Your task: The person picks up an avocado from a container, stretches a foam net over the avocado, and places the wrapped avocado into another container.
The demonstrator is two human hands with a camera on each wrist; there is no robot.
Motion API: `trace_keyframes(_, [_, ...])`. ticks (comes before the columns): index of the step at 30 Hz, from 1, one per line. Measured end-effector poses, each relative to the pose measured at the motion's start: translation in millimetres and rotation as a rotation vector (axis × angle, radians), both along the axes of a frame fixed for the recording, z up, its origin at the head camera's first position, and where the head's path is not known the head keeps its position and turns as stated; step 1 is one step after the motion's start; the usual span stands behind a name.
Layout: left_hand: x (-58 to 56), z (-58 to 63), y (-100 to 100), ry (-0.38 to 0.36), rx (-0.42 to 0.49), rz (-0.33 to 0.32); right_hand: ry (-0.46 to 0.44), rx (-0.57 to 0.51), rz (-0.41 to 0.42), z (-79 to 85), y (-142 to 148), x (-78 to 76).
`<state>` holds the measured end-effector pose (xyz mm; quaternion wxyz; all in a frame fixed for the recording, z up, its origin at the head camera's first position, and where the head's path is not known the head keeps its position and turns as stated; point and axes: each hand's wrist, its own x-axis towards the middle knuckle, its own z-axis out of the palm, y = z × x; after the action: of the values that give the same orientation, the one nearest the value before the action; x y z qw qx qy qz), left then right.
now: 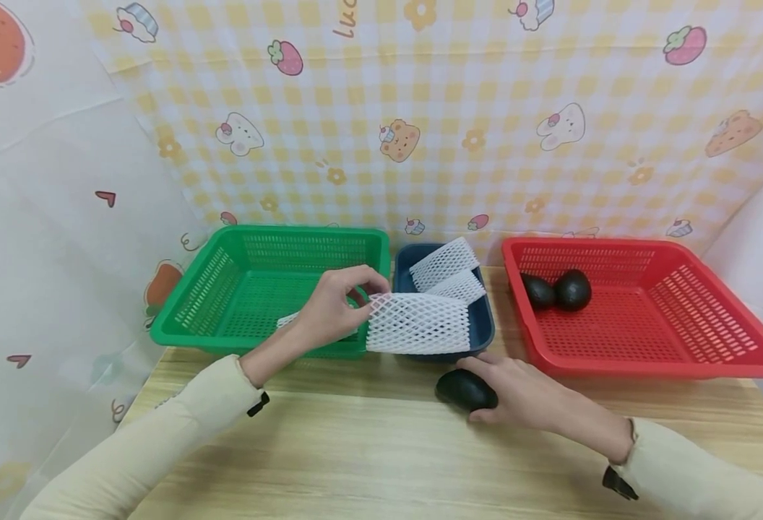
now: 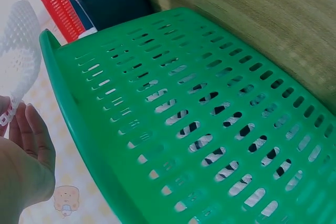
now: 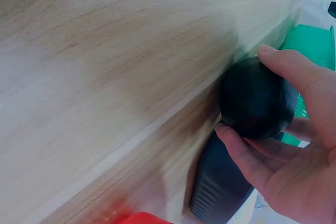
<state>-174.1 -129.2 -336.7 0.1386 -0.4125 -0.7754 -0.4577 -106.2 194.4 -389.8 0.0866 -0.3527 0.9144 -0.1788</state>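
My left hand (image 1: 332,307) pinches one end of a white foam net sleeve (image 1: 420,325), which stretches out flat to the right over the near part of a dark blue bin (image 1: 487,334). In the left wrist view the same sleeve (image 2: 21,45) shows at the left edge, by the fingertips. My right hand (image 1: 527,393) grips a dark, oval avocado (image 1: 464,390) just in front of the bin, low over the table. The right wrist view shows thumb and fingers on opposite sides of this avocado (image 3: 257,98). More foam net sleeves (image 1: 445,264) lie in the blue bin.
A green basket (image 1: 189,338) stands at the left, with something white and netted (image 1: 286,319) inside, partly hidden by the left forearm. At the right, a red basket (image 1: 654,370) holds two dark avocados (image 1: 573,290). A checkered cloth (image 1: 329,173) hangs behind the wooden table (image 1: 355,448).
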Motion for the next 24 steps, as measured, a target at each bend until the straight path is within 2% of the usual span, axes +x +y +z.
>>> trace_keyframes(12, [-1.2, 0.8, 2, -0.003, -0.004, 0.014, -0.033, -0.011, 0.015, 4.7, 9, -2.1])
trace_keyframes(24, [-0.7, 0.2, 1, -0.008, -0.017, 0.041, -0.029, -0.024, 0.011, 24.8, 12, 0.2])
